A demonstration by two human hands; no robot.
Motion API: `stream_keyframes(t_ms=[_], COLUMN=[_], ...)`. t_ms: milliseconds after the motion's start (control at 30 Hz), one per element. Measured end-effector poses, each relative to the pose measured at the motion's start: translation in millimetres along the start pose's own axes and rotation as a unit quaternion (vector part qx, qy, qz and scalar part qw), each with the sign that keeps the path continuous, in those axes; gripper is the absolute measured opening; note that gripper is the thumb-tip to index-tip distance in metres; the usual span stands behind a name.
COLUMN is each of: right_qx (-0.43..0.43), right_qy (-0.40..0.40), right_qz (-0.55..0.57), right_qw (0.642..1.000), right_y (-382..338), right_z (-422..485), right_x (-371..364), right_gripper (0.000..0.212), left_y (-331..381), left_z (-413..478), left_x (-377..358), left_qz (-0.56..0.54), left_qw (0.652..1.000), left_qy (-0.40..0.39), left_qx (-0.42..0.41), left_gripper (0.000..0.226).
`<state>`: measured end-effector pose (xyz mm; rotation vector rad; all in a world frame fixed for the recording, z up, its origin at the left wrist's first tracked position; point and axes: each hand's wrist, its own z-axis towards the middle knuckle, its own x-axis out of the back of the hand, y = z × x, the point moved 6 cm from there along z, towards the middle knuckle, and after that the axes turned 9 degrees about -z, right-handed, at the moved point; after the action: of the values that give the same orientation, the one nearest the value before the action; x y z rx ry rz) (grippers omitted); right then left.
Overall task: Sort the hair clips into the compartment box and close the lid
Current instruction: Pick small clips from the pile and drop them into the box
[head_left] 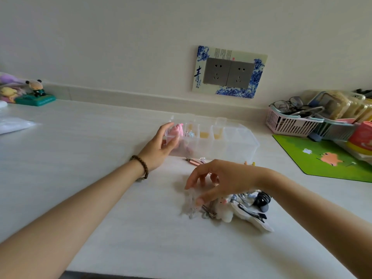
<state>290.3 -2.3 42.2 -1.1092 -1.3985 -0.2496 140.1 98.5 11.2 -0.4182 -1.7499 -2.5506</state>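
Head | left hand [161, 147] holds compartment box [231, 146] | right hand [221, 178] pinches clear clip [189, 206] beneath

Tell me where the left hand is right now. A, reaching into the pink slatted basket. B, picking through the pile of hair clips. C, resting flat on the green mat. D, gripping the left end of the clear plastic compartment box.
D: the left hand wraps its fingers and thumb round the left end of the clear plastic compartment box, next to the pink fluffy clip in the end compartment.
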Motion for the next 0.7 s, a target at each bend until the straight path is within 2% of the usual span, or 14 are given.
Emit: stream_keyframes(t_ms=[133,300,467,633,700], right_qx=[-0.005,-0.017,-0.01,0.006,-0.01], right_qy=[-0.012,0.01,0.093,0.24,0.283], right_qz=[0.017,0.022,-0.029,0.066,0.119], right_qw=[1.0,1.0,0.995,0.968,0.952], right_y=[0,6,11,13,20], right_z=[0,9,17,21,26], right_x=[-7,-11,-4,48,71], right_gripper=[0.032,0.025,0.019,0.019,0.028], left_y=[0,-1,-1,3,5], left_z=[-2,-1,-1,-2,-3], left_x=[0,0,0,0,0], left_qz=[0.006,0.009,0.01,-0.021,-0.02], left_qw=[1.0,1.0,1.0,1.0,1.0], left_qy=[-0.001,-0.003,-0.004,-0.01,-0.013], left_qx=[0.004,0.007,0.003,0.002,0.001], left_gripper=[0.067,0.066,0.059,0.061,0.064])
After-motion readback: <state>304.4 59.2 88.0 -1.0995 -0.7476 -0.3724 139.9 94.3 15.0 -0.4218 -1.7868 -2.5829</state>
